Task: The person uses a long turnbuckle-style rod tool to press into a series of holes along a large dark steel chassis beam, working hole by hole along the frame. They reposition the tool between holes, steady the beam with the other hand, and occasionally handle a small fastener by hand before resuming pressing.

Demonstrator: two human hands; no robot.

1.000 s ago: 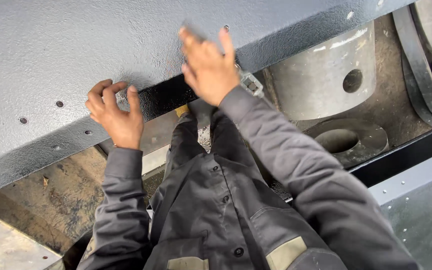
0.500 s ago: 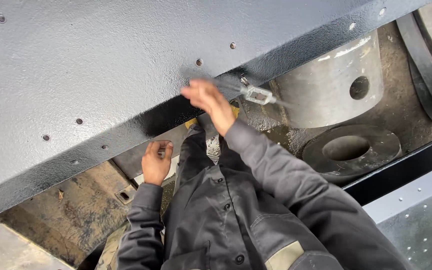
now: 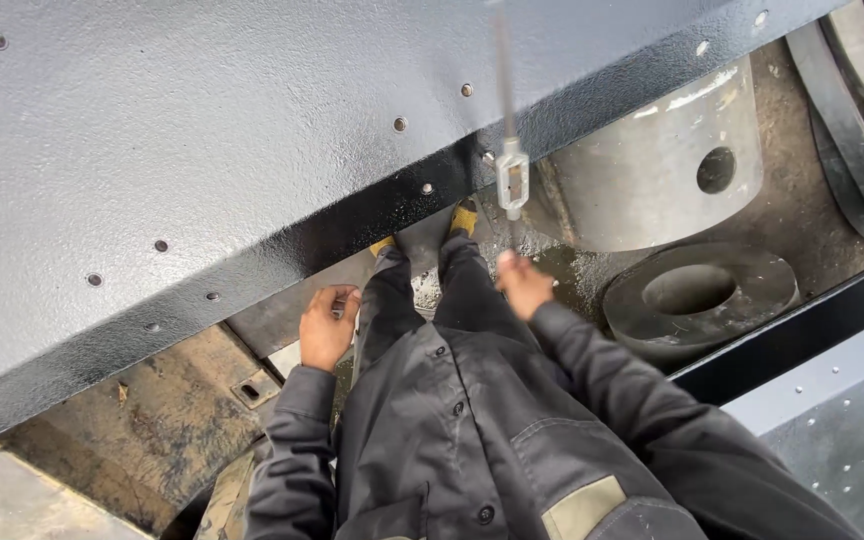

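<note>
A large grey painted steel plate (image 3: 252, 130) with small bolts slopes across the upper left, just ahead of my legs. A silver turnbuckle (image 3: 512, 180) hangs upright on a thin rod over the plate's dark lower edge. My right hand (image 3: 524, 283), blurred, sits directly under it with fingers closed around the lower rod's end. My left hand (image 3: 327, 325) is down beside my left thigh with its fingers curled; nothing shows in it. My dark work jacket and trousers fill the lower middle, and the yellow toes of my shoes (image 3: 464, 215) reach the plate's edge.
A thick grey metal cylinder (image 3: 652, 170) with a side hole lies to the right. A heavy metal ring (image 3: 697, 300) lies in front of it. Black belts (image 3: 852, 120) curve at the far right. A grey bolted panel (image 3: 832, 410) is at the lower right, over a rusty, dirty floor (image 3: 132, 420).
Both hands have come down off the plate's edge. The left dropped to my thigh; the right lowered under the turnbuckle, which now hangs upright. The view shifted, showing more of the plate.
</note>
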